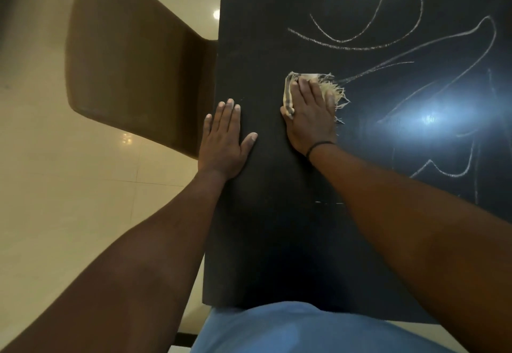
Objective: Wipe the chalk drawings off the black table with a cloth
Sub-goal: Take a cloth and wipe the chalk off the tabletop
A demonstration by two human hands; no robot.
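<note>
The black table (266,228) fills the middle and right of the view. White chalk drawings (388,45) loop across its far and right parts. My right hand (311,114) lies flat on a pale, frayed cloth (289,89) and presses it onto the table at the near end of a chalk line. The cloth's fringe sticks out to the right of my fingers. My left hand (224,142) rests palm down on the table's left edge with fingers spread, holding nothing.
A brown chair (133,56) stands against the table's left side, over a shiny cream tiled floor (69,186). A lamp glare (429,118) lies on the table at the right. My blue clothing (291,327) touches the near edge.
</note>
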